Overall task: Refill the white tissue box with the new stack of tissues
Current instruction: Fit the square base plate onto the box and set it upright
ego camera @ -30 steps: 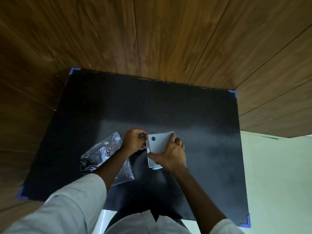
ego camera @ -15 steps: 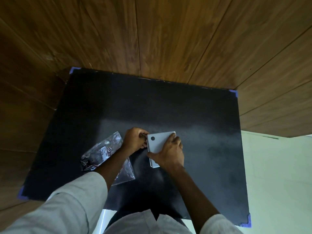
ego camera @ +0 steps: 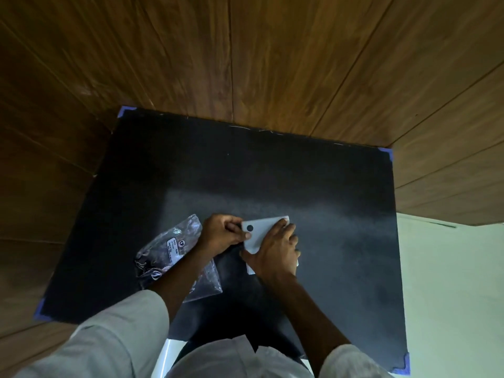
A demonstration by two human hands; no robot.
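White tissue box (ego camera: 259, 232): I see it lying flat on the black mat (ego camera: 300, 181), near the middle of the mat's front half; its pale face points up and carries a small dark round spot near the left corner.
Right hand (ego camera: 275, 251): I see it laid palm-down over the box's right and near part, fingers spread and pressing on the surface, not curled around anything.
Left hand (ego camera: 222, 234): I see it at the box's left edge, fingers curled in, thumb and fingertips pinching that edge beside the dark spot.
Plastic bag (ego camera: 174, 253): clear and crinkled with a printed label, lying on the mat just left of the box, partly under my left forearm.
Contents of the bag: I cannot tell.
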